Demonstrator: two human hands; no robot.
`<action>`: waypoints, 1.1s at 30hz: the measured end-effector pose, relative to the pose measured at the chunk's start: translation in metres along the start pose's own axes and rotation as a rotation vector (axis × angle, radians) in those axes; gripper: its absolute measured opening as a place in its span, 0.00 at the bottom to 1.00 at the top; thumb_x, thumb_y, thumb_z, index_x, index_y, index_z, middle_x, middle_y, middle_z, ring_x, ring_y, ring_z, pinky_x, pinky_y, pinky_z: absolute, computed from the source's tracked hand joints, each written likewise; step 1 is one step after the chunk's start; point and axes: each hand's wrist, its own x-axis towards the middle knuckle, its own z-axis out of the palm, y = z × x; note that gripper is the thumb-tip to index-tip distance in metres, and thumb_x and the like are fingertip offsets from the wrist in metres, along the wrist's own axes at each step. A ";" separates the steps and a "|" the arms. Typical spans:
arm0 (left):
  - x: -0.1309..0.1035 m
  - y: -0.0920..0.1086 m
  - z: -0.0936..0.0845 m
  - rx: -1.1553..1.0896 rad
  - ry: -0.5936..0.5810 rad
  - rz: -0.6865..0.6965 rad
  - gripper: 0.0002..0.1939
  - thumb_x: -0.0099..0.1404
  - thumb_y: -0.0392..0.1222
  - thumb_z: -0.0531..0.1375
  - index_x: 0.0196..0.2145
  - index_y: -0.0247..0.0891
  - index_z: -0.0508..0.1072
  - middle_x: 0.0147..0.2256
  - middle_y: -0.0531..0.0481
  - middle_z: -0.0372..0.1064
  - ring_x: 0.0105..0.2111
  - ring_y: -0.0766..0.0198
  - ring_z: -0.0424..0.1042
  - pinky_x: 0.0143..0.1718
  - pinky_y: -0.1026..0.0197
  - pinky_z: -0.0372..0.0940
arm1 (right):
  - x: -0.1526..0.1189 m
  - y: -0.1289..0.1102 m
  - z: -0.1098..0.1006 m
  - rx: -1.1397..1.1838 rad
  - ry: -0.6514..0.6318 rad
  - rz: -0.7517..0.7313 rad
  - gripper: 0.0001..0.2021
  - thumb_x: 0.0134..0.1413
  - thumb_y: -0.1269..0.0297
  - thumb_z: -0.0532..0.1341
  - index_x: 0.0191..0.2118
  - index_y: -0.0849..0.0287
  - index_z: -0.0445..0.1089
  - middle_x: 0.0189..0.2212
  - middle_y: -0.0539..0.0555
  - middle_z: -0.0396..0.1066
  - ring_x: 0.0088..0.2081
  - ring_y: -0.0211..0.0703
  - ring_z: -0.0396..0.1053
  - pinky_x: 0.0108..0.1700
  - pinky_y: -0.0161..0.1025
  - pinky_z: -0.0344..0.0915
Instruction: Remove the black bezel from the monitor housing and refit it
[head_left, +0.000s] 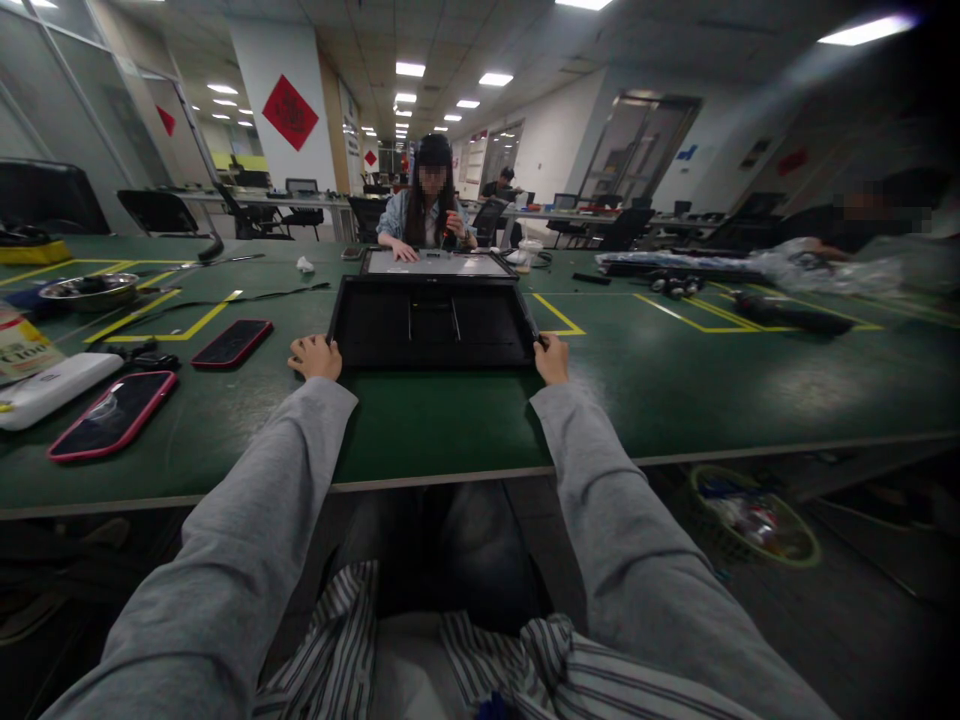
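Black tray [375, 330] on a yellow-marked green table [720, 390]; ceiling lights [410, 69] glow.

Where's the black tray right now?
In the head view, the black tray is near the middle, between the left hand and right hand, with the grey panel beyond it.

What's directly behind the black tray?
Behind the black tray lies a gray panel with a co-worker's hand on it. Whatever is underneath the tray or panel is covered.
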 end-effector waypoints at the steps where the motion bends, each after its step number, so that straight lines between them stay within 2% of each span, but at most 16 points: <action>1: -0.002 0.002 -0.003 -0.009 0.021 0.024 0.19 0.71 0.43 0.52 0.56 0.41 0.71 0.64 0.36 0.59 0.68 0.42 0.47 0.64 0.32 0.46 | -0.001 -0.003 -0.002 -0.006 0.026 0.002 0.21 0.59 0.64 0.54 0.55 0.61 0.71 0.51 0.65 0.74 0.57 0.57 0.65 0.60 0.57 0.61; 4: -0.012 0.010 -0.016 -0.029 0.131 0.118 0.21 0.72 0.44 0.50 0.59 0.42 0.68 0.67 0.38 0.55 0.69 0.45 0.45 0.65 0.35 0.44 | -0.007 -0.018 -0.011 -0.034 0.171 -0.028 0.23 0.62 0.64 0.49 0.60 0.62 0.68 0.55 0.66 0.71 0.60 0.57 0.62 0.62 0.57 0.58; 8: -0.024 0.020 -0.036 -0.093 0.298 0.179 0.24 0.74 0.45 0.47 0.64 0.40 0.63 0.69 0.38 0.52 0.69 0.48 0.46 0.67 0.39 0.43 | -0.014 -0.037 -0.024 -0.063 0.358 -0.126 0.27 0.68 0.62 0.43 0.68 0.63 0.57 0.61 0.67 0.64 0.63 0.57 0.59 0.62 0.56 0.57; 10: -0.028 0.022 -0.042 -0.158 0.359 0.193 0.24 0.74 0.46 0.46 0.64 0.39 0.62 0.68 0.37 0.53 0.69 0.49 0.48 0.67 0.40 0.42 | -0.016 -0.043 -0.027 -0.055 0.417 -0.160 0.27 0.69 0.61 0.41 0.70 0.61 0.53 0.62 0.67 0.63 0.63 0.56 0.59 0.61 0.57 0.57; 13: -0.029 0.022 -0.044 -0.196 0.390 0.204 0.25 0.74 0.46 0.46 0.64 0.39 0.63 0.68 0.36 0.54 0.69 0.50 0.49 0.67 0.40 0.42 | -0.017 -0.045 -0.028 -0.052 0.458 -0.176 0.27 0.70 0.60 0.41 0.70 0.59 0.52 0.61 0.66 0.64 0.62 0.56 0.60 0.61 0.58 0.57; 15: -0.028 0.021 -0.043 -0.168 0.375 0.204 0.24 0.74 0.45 0.46 0.64 0.39 0.64 0.68 0.36 0.54 0.69 0.50 0.49 0.67 0.40 0.43 | -0.017 -0.045 -0.026 -0.063 0.425 -0.169 0.27 0.70 0.60 0.41 0.69 0.59 0.55 0.60 0.66 0.66 0.61 0.56 0.62 0.60 0.58 0.58; 20: -0.025 0.015 -0.036 -0.070 0.274 0.200 0.21 0.72 0.42 0.50 0.58 0.40 0.71 0.69 0.39 0.52 0.71 0.46 0.43 0.66 0.34 0.40 | -0.015 -0.037 -0.018 -0.086 0.235 -0.100 0.25 0.67 0.63 0.46 0.65 0.61 0.62 0.55 0.66 0.71 0.57 0.56 0.65 0.58 0.55 0.60; 25: -0.017 0.005 -0.024 0.010 0.169 0.188 0.19 0.69 0.40 0.52 0.53 0.39 0.75 0.68 0.38 0.55 0.71 0.41 0.40 0.64 0.27 0.40 | -0.011 -0.027 -0.010 -0.085 0.072 -0.038 0.25 0.64 0.65 0.50 0.64 0.62 0.65 0.55 0.66 0.73 0.57 0.55 0.68 0.60 0.53 0.60; 33: -0.004 -0.004 -0.010 0.096 0.088 0.143 0.17 0.69 0.42 0.53 0.50 0.42 0.78 0.64 0.40 0.62 0.70 0.42 0.43 0.63 0.25 0.44 | -0.008 -0.016 -0.004 -0.108 -0.034 0.043 0.24 0.63 0.66 0.54 0.63 0.59 0.68 0.58 0.63 0.72 0.59 0.58 0.68 0.62 0.57 0.58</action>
